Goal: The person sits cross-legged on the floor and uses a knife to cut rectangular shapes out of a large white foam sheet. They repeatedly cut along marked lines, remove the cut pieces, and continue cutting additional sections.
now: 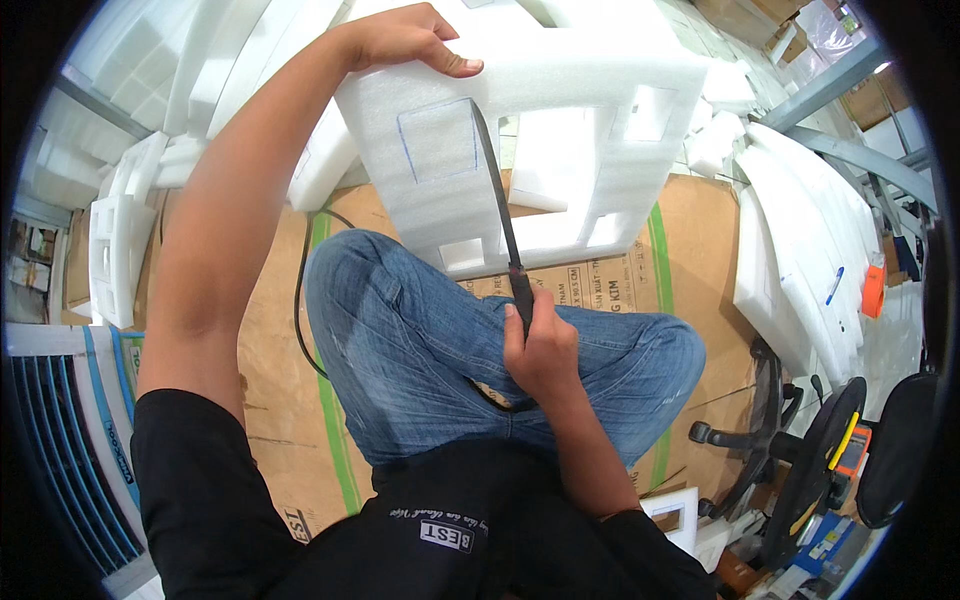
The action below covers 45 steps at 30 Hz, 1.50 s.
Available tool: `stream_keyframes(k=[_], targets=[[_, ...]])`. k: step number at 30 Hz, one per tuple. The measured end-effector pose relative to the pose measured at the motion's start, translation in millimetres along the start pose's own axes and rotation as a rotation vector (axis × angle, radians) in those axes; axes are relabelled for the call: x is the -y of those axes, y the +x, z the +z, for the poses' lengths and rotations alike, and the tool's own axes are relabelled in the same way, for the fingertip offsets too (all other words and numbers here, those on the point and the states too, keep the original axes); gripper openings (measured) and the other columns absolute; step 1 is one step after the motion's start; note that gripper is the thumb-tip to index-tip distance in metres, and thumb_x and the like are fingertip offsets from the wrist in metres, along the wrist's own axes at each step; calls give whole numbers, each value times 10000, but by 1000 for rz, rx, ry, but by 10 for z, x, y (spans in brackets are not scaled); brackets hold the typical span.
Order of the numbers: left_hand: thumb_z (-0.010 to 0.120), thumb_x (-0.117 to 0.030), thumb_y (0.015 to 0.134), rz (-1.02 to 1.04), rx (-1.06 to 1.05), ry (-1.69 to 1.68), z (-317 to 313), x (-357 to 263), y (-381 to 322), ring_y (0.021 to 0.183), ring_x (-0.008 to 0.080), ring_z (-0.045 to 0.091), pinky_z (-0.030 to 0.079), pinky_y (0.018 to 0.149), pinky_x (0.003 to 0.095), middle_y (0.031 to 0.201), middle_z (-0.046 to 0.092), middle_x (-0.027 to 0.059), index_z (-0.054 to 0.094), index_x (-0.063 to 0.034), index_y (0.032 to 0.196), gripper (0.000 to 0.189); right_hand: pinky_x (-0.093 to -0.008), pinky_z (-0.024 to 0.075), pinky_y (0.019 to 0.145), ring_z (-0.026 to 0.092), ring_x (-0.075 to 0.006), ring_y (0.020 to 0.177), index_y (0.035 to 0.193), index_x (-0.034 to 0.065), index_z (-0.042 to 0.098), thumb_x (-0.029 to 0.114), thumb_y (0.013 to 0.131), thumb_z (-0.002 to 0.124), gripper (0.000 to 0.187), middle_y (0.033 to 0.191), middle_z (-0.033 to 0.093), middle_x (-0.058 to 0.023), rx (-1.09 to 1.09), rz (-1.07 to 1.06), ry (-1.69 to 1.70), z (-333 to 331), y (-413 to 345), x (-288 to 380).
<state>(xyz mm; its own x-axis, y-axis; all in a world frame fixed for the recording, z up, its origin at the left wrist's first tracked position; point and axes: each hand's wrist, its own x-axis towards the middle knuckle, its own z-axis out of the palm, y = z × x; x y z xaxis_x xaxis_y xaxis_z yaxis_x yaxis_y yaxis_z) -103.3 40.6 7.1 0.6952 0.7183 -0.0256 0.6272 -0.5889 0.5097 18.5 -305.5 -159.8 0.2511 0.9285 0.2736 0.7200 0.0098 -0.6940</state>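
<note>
A thick white foam block (555,60) with several rectangular cut-outs stands on edge before my crossed legs. My left hand (412,41) grips its top edge, thumb on the near face. In my right hand (544,341) is the black handle of a long, dark-bladed knife (498,180). The blade slants up across the foam's face, its tip at the upper right corner of a blue pen-drawn rectangle (439,142). Whether the tip has entered the foam, I cannot tell. A larger opening lies just right of the blade.
Cardboard (712,247) with green tape strips covers the floor. A black cord (302,300) runs beside my left knee. White foam sheets (806,217) lean at right, bearing a blue pen (835,286) and orange tape roll (873,291). A wheeled chair base (750,427) stands lower right.
</note>
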Motion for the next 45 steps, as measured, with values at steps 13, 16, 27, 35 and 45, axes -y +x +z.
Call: stream_keyframes(k=[13,16,27,35,45], targets=[[841,-573,689,-1,46,43,-43,-56,-7,833,303,727,552,772,374,955,751,191,787,0,1089,701,-444,587,602,723,-402,697,1186,-42,557,123,956,647,297,832,707,-214,43,128,-36,-17,34,135],[840,-578,687,8,-21,88,16,21,3,795,281,711,540,734,386,906,744,164,796,-13,1044,670,-447,583,601,724,-386,715,1184,-42,548,122,957,648,297,847,709,-197,56,129,-99,-14,10,173],[842,-638,660,160,-306,246,161,280,38,901,350,725,570,838,402,981,734,162,712,17,1243,887,-456,542,570,703,-402,680,1169,-45,517,60,961,621,255,765,681,-192,77,115,-149,37,1,230],[858,-533,741,48,29,98,-74,17,4,1057,343,694,515,958,403,1141,740,228,721,46,1181,740,-477,548,575,696,-413,654,1162,-41,508,71,971,600,240,727,675,-204,92,129,-160,93,-10,252],[852,-585,725,111,4,163,-50,8,-15,1193,398,644,486,1032,402,1253,687,294,671,111,1248,890,-496,566,599,701,-439,684,1134,-41,499,76,969,586,221,749,683,-235,131,191,-193,142,39,231]])
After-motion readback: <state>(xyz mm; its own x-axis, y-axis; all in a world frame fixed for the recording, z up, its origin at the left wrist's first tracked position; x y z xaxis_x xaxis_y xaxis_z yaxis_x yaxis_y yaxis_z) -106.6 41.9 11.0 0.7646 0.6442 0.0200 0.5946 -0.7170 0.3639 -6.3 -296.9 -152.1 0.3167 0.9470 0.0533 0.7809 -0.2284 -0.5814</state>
